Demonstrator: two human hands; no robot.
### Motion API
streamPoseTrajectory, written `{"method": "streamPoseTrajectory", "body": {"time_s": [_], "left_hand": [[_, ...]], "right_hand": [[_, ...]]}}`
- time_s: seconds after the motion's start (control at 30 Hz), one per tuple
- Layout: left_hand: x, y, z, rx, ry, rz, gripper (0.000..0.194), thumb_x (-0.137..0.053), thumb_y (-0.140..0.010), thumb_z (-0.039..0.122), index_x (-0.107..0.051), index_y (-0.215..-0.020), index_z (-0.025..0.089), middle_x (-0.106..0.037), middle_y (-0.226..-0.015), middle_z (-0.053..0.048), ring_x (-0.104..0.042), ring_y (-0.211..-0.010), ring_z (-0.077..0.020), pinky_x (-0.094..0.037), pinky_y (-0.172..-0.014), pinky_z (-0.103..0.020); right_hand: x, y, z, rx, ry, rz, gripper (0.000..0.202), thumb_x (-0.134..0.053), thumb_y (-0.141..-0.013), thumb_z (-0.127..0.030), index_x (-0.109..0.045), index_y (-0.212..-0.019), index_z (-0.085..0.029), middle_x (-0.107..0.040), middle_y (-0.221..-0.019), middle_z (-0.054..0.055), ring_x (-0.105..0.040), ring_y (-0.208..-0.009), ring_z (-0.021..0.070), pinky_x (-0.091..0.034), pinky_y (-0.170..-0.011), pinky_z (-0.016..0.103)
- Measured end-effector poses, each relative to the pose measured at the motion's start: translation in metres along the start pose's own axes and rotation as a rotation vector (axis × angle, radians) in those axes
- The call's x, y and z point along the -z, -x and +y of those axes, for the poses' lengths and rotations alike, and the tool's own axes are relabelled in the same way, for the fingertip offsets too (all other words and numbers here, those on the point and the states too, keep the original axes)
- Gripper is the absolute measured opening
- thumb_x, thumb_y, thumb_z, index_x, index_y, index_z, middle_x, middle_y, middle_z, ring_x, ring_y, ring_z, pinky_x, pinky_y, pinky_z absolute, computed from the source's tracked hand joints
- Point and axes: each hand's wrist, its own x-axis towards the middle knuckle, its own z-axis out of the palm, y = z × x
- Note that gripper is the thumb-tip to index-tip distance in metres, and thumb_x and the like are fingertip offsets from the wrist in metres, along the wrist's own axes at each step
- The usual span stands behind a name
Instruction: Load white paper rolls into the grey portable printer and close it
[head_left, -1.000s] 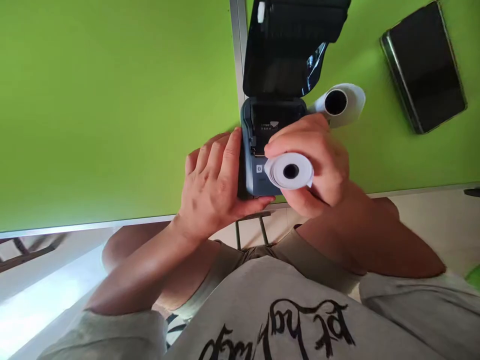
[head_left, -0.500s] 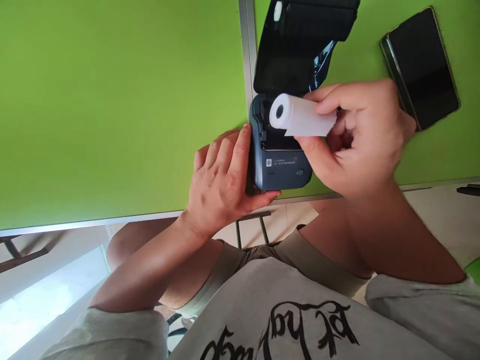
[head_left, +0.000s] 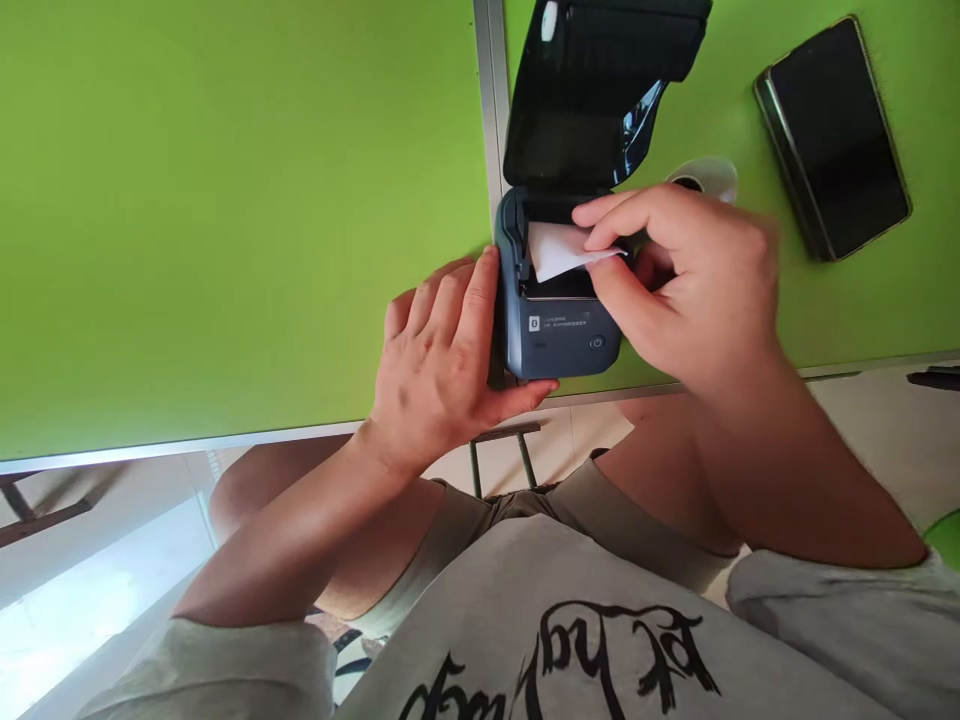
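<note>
A: Where is the paper roll [head_left: 559,250] sitting?

B: It lies in the open bay of the small grey printer [head_left: 559,335], at the near edge of the green counter [head_left: 225,200]. The right hand [head_left: 675,280] has its fingers curled over the roll, forefinger on top and thumb underneath, pinching the white paper.

A: And the other hand?

B: The left hand [head_left: 442,370] is wrapped against the printer's left side, fingers flat along the casing and the thumb tucked under its near corner. It grips the body of the printer, nothing else.

A: Is the lid [head_left: 592,90] up?

B: Yes, the black lid stands tilted back behind the bay, hinged at the far side.

A: Anything else nearby?

B: A second paper roll [head_left: 709,175] peeks out just behind the right hand, mostly hidden. A dark phone [head_left: 832,135] lies flat well to the right on the counter.
</note>
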Motion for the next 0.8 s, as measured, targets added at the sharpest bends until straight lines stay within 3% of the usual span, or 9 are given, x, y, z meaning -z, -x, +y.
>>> {"method": "streamPoseTrajectory", "body": {"time_s": [0.13,0.23,0.43,0.57,0.67,0.73,0.8], "left_hand": [[-0.001,0.0,0.0,-0.014,-0.01,0.031,0.112,-0.033,-0.089,0.094,-0.038,-0.159,0.006,-0.062,-0.144,-0.026,-0.062,-0.126,-0.0388,-0.043,-0.099,-0.044],[-0.001,0.001,-0.001,-0.044,-0.011,0.053,0.11,-0.035,-0.09,0.093,-0.036,-0.161,0.01,-0.062,-0.143,-0.024,-0.062,-0.124,-0.0383,-0.042,-0.097,-0.043],[0.003,0.002,-0.001,-0.1,-0.017,0.022,0.083,-0.042,-0.094,0.086,-0.047,-0.158,0.034,-0.061,-0.14,-0.017,-0.06,-0.125,-0.0367,-0.042,-0.096,-0.044],[0.005,0.001,-0.001,-0.085,0.001,-0.006,0.077,-0.045,-0.093,0.086,-0.052,-0.155,0.041,-0.059,-0.14,-0.016,-0.06,-0.123,-0.0372,-0.043,-0.096,-0.047],[0.006,0.001,-0.001,-0.074,0.021,-0.023,0.075,-0.047,-0.092,0.085,-0.052,-0.154,0.043,-0.058,-0.141,-0.015,-0.058,-0.126,-0.0382,-0.043,-0.099,-0.048],[0.006,0.001,-0.001,-0.074,0.026,-0.022,0.073,-0.047,-0.093,0.084,-0.054,-0.153,0.043,-0.057,-0.141,-0.016,-0.057,-0.127,-0.0389,-0.043,-0.1,-0.049],[0.006,0.001,-0.001,-0.08,0.028,-0.021,0.07,-0.046,-0.094,0.082,-0.055,-0.151,0.043,-0.057,-0.142,-0.017,-0.058,-0.128,-0.0397,-0.044,-0.099,-0.049]], "right_hand": [[0.004,-0.001,-0.003,0.087,-0.127,0.041,0.014,-0.066,-0.08,-0.008,-0.062,-0.084,-0.022,-0.078,-0.099,-0.001,-0.052,-0.057,0.0066,-0.037,-0.048,0.025],[0.009,0.001,-0.006,0.177,-0.173,-0.033,0.013,-0.068,-0.08,-0.011,-0.061,-0.079,-0.021,-0.074,-0.099,0.0,-0.039,-0.052,0.0034,-0.038,-0.049,0.026],[0.005,0.006,-0.004,0.255,-0.226,-0.052,0.01,-0.063,-0.079,-0.014,-0.058,-0.075,-0.022,-0.07,-0.094,0.0,-0.058,-0.066,0.0081,-0.056,-0.063,0.026],[0.007,0.006,-0.002,0.262,-0.261,-0.084,0.005,-0.059,-0.079,-0.021,-0.056,-0.075,-0.022,-0.07,-0.095,0.001,-0.05,-0.06,0.0074,-0.049,-0.057,0.029],[0.011,0.006,-0.004,0.219,-0.246,0.01,0.004,-0.059,-0.083,-0.027,-0.059,-0.082,-0.023,-0.07,-0.098,0.002,-0.045,-0.058,0.0085,-0.042,-0.054,0.032],[0.013,0.006,-0.008,0.083,-0.203,0.101,0.006,-0.059,-0.085,-0.027,-0.061,-0.09,-0.025,-0.071,-0.112,0.004,-0.059,-0.077,0.0141,-0.042,-0.055,0.032],[0.012,0.005,-0.011,-0.102,-0.167,0.083,0.018,-0.053,-0.09,-0.029,-0.057,-0.108,-0.027,-0.06,-0.143,0.004,-0.063,-0.115,0.0212,-0.043,-0.057,0.032]]}}
